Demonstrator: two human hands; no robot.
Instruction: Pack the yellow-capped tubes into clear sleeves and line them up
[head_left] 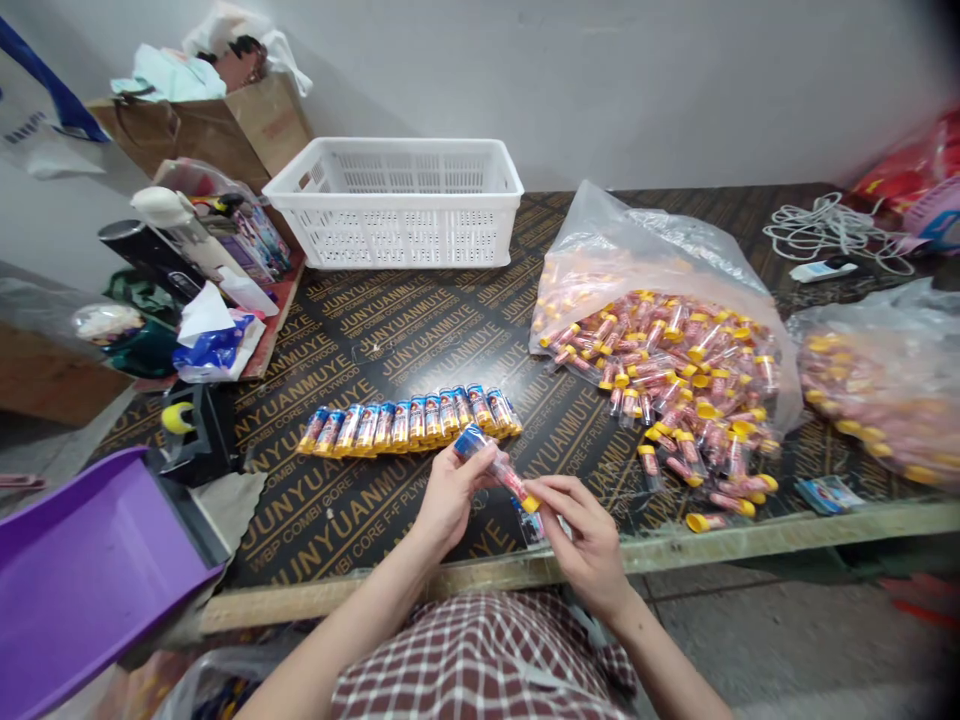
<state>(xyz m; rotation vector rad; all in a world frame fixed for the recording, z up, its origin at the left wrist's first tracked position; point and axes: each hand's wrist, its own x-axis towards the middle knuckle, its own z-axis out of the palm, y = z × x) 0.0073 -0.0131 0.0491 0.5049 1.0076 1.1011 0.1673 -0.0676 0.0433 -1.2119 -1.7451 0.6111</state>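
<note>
Dark tabletop (pixel 420 330); tube (pixel 504 471) in left fingers (pixel 466 472), yellow cap (pixel 531 503) at right fingers (pixel 574 501)

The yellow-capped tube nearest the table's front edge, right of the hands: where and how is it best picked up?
Probably by its yellow cap, pinched from the left: the tube lies on its side with the cap pointing that way, toward the right hand, while other loose tubes lie close behind it.

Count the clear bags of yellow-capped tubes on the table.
2: an open bag right of the white basket, and another bag at the picture's right edge. More could be hidden.
</note>
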